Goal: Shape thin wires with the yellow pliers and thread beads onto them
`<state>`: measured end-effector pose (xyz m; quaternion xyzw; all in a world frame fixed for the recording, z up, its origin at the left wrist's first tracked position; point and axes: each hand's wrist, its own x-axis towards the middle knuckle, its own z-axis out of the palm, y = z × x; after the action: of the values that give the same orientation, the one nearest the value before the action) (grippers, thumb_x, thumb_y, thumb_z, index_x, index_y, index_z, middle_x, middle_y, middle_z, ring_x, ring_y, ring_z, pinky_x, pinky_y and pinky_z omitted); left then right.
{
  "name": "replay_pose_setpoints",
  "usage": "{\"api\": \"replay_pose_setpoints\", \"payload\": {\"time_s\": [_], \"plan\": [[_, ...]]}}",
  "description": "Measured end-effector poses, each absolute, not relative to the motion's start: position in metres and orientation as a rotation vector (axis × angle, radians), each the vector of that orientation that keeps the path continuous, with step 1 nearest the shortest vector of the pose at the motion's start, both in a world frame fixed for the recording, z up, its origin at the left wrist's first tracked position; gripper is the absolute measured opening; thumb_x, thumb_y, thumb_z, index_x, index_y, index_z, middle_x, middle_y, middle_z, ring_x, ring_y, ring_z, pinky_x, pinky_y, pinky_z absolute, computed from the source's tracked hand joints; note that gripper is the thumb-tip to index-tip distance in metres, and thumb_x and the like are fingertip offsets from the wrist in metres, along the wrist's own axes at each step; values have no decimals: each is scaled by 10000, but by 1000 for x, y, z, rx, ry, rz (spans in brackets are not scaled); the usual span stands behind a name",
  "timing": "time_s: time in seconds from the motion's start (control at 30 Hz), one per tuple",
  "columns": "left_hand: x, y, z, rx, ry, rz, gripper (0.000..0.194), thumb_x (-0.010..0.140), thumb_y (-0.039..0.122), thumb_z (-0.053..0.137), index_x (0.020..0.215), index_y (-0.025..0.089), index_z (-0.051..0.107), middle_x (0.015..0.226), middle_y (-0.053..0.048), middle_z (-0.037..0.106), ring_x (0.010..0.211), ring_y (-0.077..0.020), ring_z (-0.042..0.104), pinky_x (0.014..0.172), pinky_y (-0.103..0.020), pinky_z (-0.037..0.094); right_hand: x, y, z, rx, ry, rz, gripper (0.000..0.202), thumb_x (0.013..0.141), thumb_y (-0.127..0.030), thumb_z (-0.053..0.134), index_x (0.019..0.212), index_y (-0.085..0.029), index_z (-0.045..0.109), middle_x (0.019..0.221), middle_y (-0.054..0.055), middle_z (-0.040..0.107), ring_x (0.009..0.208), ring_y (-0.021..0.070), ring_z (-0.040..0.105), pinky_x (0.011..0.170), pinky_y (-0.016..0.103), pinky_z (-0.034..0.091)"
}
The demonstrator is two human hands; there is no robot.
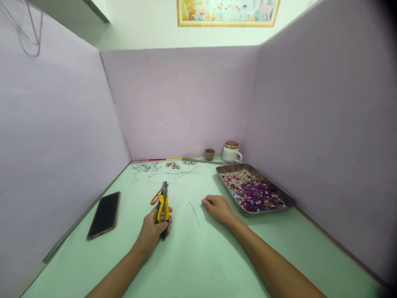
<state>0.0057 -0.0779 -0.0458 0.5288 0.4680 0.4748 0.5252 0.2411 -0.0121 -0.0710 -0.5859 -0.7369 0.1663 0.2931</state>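
A pair of yellow-and-black pliers (160,208) is gripped in my left hand (151,231), jaws pointing away from me and slightly up. Orange-handled scissors (155,197) lie on the table just behind the pliers, partly hidden by them. My right hand (218,207) rests on the table with its fingers curled closed, and nothing shows between them. Between my two hands lies a thin piece of wire (195,214) with a small hook bent at its far end, touched by neither hand.
A metal tray (248,212) of mixed beads (256,192) sits at the right. A phone (104,215) lies at the left. Farther back are wire pieces (145,167), beaded pieces (173,165), a small brown cup (209,155) and a lidded white mug (231,154). Panels (180,99) enclose the table.
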Motion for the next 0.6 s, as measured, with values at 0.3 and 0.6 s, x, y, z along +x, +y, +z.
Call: {"api": "replay_pose_setpoints", "payload": {"time_s": [0.3, 0.6], "plan": [[6, -78, -43, 1266, 1120, 1140, 326, 615, 107, 506, 936, 164, 510, 691, 2, 552, 520, -111, 501, 495, -236, 354, 241, -14, -68, -1570, -1976, 427, 308, 791, -353, 424, 641, -183, 632, 603, 22, 616, 567, 132, 485, 523, 219, 273], [7, -79, -42, 1265, 1122, 1129, 338, 617, 109, 516, 951, 163, 505, 689, 0, 543, 528, -124, 508, 506, -243, 351, 240, -14, -67, -1593, -1982, 412, 285, 791, -338, 438, 677, -187, 651, 640, 30, 635, 591, 135, 505, 540, 222, 281]]}}
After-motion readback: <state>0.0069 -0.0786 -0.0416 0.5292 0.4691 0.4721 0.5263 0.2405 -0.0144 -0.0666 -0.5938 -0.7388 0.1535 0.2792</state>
